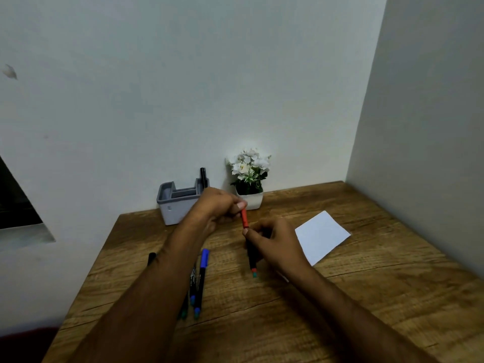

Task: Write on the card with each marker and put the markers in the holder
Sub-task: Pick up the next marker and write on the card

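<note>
Above the middle of the wooden desk (340,297) both my hands hold a red-capped marker (245,218). My left hand (220,203) pinches the red cap at its top end. My right hand (275,242) grips the black barrel, whose lower end (253,268) points toward me. The white card (322,235) lies flat to the right of my right hand. A grey holder (172,203) stands at the back by the wall with one black marker (203,175) upright in it. A blue-capped marker (203,279) and other markers lie partly under my left forearm.
A small white pot of white flowers (248,176) stands against the wall just right of the holder. Another black marker tip (152,258) shows near the desk's left edge. Walls close the desk at the back and on the right.
</note>
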Tool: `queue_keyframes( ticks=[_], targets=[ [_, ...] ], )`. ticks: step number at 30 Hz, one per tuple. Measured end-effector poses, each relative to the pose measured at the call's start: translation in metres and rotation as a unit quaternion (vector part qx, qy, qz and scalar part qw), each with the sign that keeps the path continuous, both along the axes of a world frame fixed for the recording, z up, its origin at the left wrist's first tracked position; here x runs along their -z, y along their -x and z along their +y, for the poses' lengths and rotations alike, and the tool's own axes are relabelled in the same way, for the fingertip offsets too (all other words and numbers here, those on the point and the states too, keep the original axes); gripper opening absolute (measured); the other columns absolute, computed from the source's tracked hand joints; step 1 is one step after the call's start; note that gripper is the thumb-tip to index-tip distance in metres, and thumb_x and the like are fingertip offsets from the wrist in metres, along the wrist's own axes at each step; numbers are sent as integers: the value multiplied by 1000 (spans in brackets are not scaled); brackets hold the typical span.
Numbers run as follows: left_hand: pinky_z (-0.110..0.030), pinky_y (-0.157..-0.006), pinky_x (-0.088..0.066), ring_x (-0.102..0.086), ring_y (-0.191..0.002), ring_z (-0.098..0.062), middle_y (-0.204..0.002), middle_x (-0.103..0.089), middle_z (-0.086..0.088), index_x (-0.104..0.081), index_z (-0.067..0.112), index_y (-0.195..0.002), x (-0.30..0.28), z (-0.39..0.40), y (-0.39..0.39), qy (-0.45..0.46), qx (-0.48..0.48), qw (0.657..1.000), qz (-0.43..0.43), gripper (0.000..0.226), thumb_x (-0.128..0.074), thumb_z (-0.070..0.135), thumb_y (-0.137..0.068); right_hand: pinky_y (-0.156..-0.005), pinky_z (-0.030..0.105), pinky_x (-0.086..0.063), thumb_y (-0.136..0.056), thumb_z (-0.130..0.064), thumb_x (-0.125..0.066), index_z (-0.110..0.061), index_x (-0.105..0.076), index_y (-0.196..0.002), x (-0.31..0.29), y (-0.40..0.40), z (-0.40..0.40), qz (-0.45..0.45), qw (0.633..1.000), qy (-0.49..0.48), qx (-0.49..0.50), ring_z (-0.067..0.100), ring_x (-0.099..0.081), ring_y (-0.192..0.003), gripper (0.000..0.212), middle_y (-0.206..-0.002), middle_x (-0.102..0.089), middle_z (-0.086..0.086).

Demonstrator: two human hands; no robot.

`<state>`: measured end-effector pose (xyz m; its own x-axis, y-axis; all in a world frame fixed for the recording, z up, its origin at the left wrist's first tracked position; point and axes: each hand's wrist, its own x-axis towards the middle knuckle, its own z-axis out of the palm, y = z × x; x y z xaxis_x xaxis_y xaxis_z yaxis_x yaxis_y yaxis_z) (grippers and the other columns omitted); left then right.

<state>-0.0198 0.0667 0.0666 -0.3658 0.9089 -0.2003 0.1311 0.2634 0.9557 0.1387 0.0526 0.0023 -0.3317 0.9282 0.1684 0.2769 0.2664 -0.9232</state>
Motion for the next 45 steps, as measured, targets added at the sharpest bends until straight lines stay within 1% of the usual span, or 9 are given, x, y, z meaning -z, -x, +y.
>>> queue_keyframes(
  ticks=[5, 10, 15, 19, 24, 29, 33, 41, 45],
  targets=[
    [-34, -68, -63, -73, -78, -27, -91, -76, -19, -68, -4, -105, 5, 0, -11, 44, 30, 993, -107, 21, -70, 9, -88, -58, 26, -52, -90, -20, -76, -11, -78, -80, -6, -6, 4, -3, 996, -47, 70, 19, -73, -69, 14, -73, -76, 7],
    [-28, -52, -57, -67, -62, -17, -70, -72, -7, -69, 1, -83, 6, 8, -26, 9, 5, 992, -124, 18, -55, 1, -95, -53, 12, -39, -94, -29, -75, -28, -77, -72, -6, -7, 5, -5, 996, -67, 65, -4, -62, -60, 22, -57, -66, -21],
    [-30, -53, -53, -65, -68, -20, -79, -70, -10, -68, 2, -85, 14, 18, -32, 6, -19, 978, -206, 23, -47, -5, -93, -56, 26, -45, -98, -26, -70, -7, -79, -69, -19, -10, 14, -16, 995, -65, 73, 14, -63, -49, 36, -59, -72, 6],
    [-28, -48, -50, -63, -57, -18, -72, -70, -9, -65, 3, -79, 15, 28, -14, -67, -139, 955, -254, 22, -49, -7, -91, -59, 26, -50, -97, -22, -71, -11, -79, -67, -16, -18, 9, -16, 998, -27, 54, 3, -61, -46, 33, -54, -69, -1],
    [-35, -64, -58, -71, -68, -27, -75, -75, -10, -74, 5, -79, 26, 36, -2, -38, -100, 993, 42, 9, -73, 12, -84, -72, 39, -62, -96, -25, -73, -18, -80, -67, -5, -37, 7, 46, 995, -22, 85, 14, -73, -62, 30, -62, -75, -2],
    [-21, -63, -51, -65, -67, -5, -77, -75, 5, -80, 20, -87, 59, 40, -31, -48, 23, 933, 355, 18, -82, 34, -77, -77, 47, -65, -93, -26, -77, -15, -84, -88, -7, -44, 11, 91, 991, -24, 93, 17, -77, -72, 13, -75, -80, 1],
    [-22, -67, -53, -64, -75, -5, -84, -74, 5, -79, 21, -82, 74, 42, -40, -58, 38, 914, 400, 15, -84, 33, -74, -72, 40, -65, -91, -14, -78, -21, -71, -126, -3, -60, 14, 125, 988, -10, 94, 21, -78, -75, 36, -75, -79, 7],
    [-31, -71, -57, -66, -81, -11, -84, -72, 3, -77, 18, -87, 84, 36, -48, -110, -1, 907, 407, 14, -78, 29, -79, -61, 28, -60, -107, 2, -47, -6, -73, -115, 7, -71, 22, 253, 960, 90, 79, 19, -70, -66, 29, -85, -74, 15],
    [-33, -72, -59, -67, -85, -11, -94, -73, 3, -74, 17, -102, 79, 11, -60, -177, -38, 886, 428, 20, -69, 14, -83, -65, 29, -63, -99, 12, -55, -2, -65, -113, 13, -73, 23, 273, 957, 80, 59, 20, -73, -68, 22, -86, -77, 17]
  ],
)
